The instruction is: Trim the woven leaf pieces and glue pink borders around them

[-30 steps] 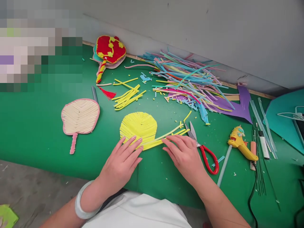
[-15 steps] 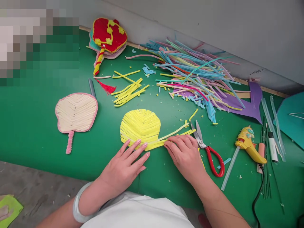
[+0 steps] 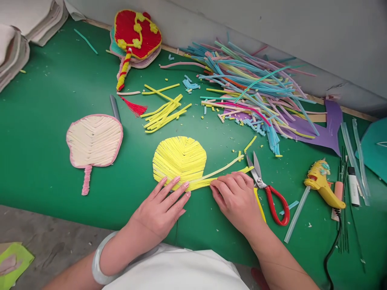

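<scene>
The left hand lies palm down, fingers spread, on the lower edge of the yellow panel. The right hand pinches the long yellow strips at the panel's lower right. Hold the panel flat; keep the strips parallel, under light, even tension. Caution: the scissors lie just beside the right hand, blades parted. Lateral room: desk surface between the panel and the pink-edged fan. Beyond, cut yellow strips and the coloured pile would restrict movement toward the wall.
</scene>
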`<action>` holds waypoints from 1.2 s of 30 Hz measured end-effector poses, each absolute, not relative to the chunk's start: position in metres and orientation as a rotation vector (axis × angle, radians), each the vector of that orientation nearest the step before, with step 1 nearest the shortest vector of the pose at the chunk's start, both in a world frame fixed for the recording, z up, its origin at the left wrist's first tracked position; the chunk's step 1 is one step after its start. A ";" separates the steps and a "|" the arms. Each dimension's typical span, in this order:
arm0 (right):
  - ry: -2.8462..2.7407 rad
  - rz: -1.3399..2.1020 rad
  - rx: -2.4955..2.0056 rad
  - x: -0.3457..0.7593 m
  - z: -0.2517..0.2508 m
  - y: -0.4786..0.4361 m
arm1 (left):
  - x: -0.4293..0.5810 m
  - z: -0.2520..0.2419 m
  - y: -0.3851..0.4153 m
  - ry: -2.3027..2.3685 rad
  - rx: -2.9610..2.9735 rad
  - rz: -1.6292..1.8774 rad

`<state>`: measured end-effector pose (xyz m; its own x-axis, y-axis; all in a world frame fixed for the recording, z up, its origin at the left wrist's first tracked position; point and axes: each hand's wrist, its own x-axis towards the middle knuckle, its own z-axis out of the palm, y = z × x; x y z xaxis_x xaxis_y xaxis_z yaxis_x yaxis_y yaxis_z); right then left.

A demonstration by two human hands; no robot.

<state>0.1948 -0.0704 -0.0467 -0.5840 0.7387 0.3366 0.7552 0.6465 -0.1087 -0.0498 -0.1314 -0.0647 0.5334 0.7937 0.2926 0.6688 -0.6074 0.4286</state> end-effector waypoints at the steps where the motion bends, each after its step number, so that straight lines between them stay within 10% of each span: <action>1: -2.519 -0.065 -1.184 0.195 -0.047 -0.070 | -0.050 -0.065 -0.132 1.228 2.516 0.680; 36: -2.471 0.068 -1.158 0.197 -0.047 -0.071 | -0.045 -0.060 -0.128 1.320 2.729 0.506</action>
